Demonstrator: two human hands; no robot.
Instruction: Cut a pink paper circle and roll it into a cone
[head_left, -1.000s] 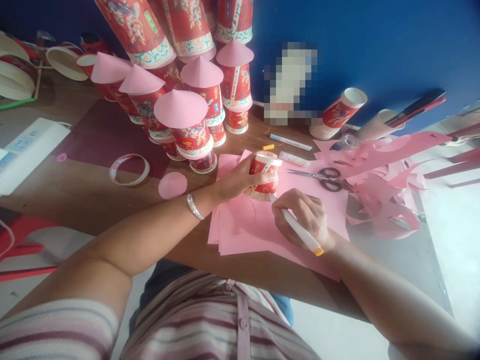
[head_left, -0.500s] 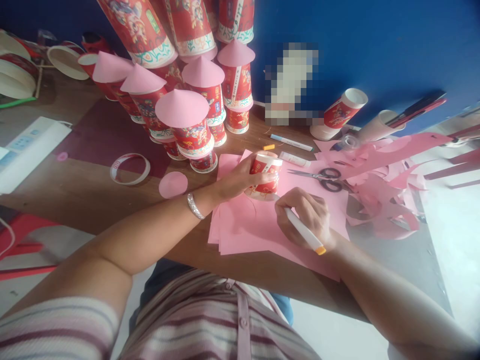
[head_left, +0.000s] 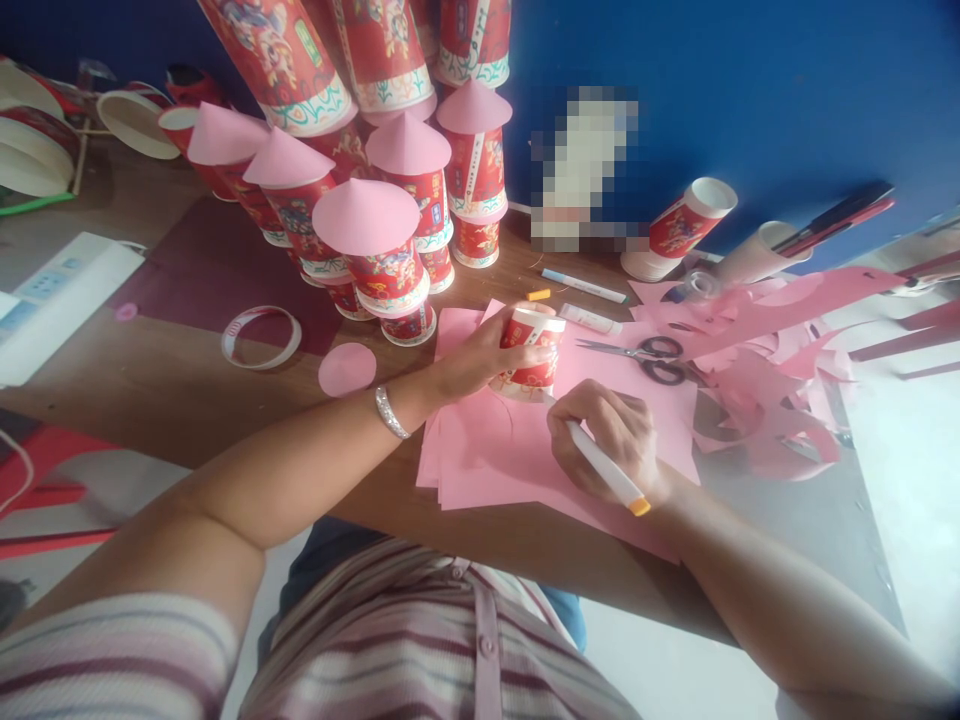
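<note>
- Table: brown work surface, supporting all items below.
- Cup stack: patterned red paper cups in tiers, several capped with pink cones; located beyond the left forearm.
- Pink sheets: overlapping, flat, beneath both hands.
- Paper scraps: loose pink offcuts, heaped right of the sheets.
- Left hand: curled around the red cup, thumb across its near side. Cup position: over the sheets, between the hands; contact with the paper cannot be determined.
- Right hand: closed around a white marker, writing end directed at the cup's lower edge; tip contact cannot be confirmed.
- Scissors: blades toward the cup, dark handles toward the scraps.
- Pink disc: beside the left wrist.
- Orange cap: just beyond the cup.
</note>
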